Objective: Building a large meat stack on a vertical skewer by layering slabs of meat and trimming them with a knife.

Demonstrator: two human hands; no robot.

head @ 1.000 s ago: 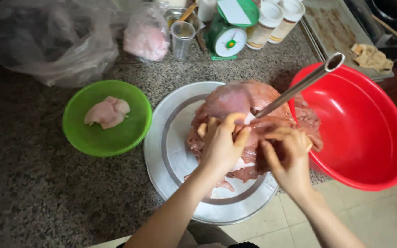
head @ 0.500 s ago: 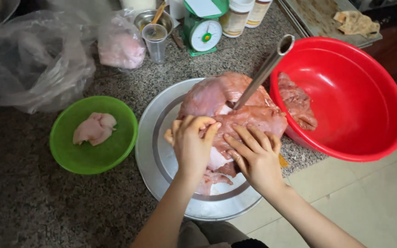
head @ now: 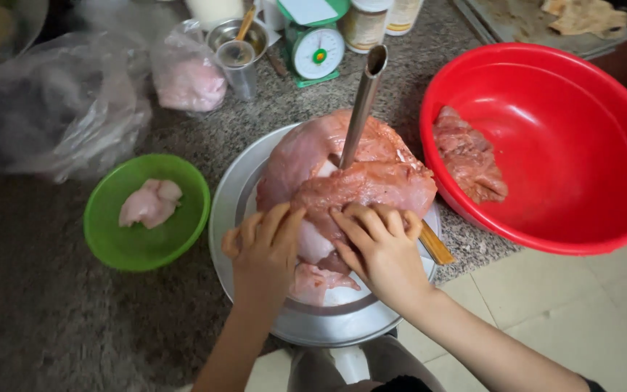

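Raw pink meat slices (head: 357,181) stacked around an upright metal tube (head: 362,101) were being pressed by both hands, left hand (head: 266,250) and right hand (head: 379,243), at the table's near edge. Fingers were spread flat on the meat, nothing gripped. Another slice from the red plastic bowl (head: 582,109) was likely needed next.

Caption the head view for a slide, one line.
Both hands, left hand and right hand, press marinated meat stacked on a metal spit over a round tray.

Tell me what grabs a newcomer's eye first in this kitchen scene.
The mound of raw meat stacked around an upright metal tube on a round metal tray, centre, with the left hand and right hand pressing it. Next, the big red bowl, right, and the green bowl, left.
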